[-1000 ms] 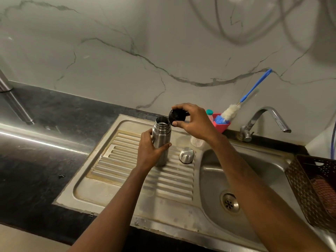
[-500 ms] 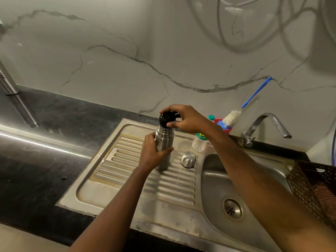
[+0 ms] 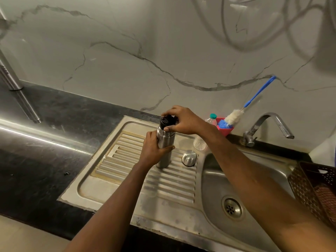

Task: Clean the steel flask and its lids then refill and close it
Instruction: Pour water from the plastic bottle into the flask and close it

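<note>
The steel flask [image 3: 164,142] is standing upright on the ribbed drainboard [image 3: 118,160], its smooth cylinder being gripped by the left hand [image 3: 153,150], fingers curled round it. The right hand [image 3: 183,120] is pinching the round black inner lid [image 3: 168,120] sitting on the flask's mouth. Just right, a domed steel cap [image 3: 189,157] is lying on the ribs, near a clear plastic bottle [image 3: 200,142]. A fluffy bottle brush [image 3: 233,118] is leaning in a red holder [image 3: 226,131].

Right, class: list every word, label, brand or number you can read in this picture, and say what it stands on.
None can be read. The steel flask, its black lid and the plastic bottle show no legible print.
</note>
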